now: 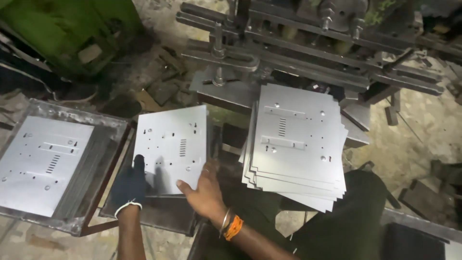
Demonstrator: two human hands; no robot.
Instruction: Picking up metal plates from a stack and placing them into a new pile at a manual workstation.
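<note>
We grip one punched sheet [171, 147] — gloved left hand [129, 185], bare right hand [204, 190] — between two stacks: left stack [41, 163], right stack [296, 144].

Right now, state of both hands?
Left hand: dark glove, gripping the lower left corner of the punched metal sheet.
Right hand: bare, fingers on the same sheet's lower right edge.

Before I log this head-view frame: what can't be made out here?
- Lower edge of the held sheet: covered by the left hand and right hand.
- Right stack: the top sheet hides all but the edges of those below; their count is unclear.
- Press: cut off by the top edge, dark, parts indistinct.
- Left stack: depth hidden by the tray wall.
</note>
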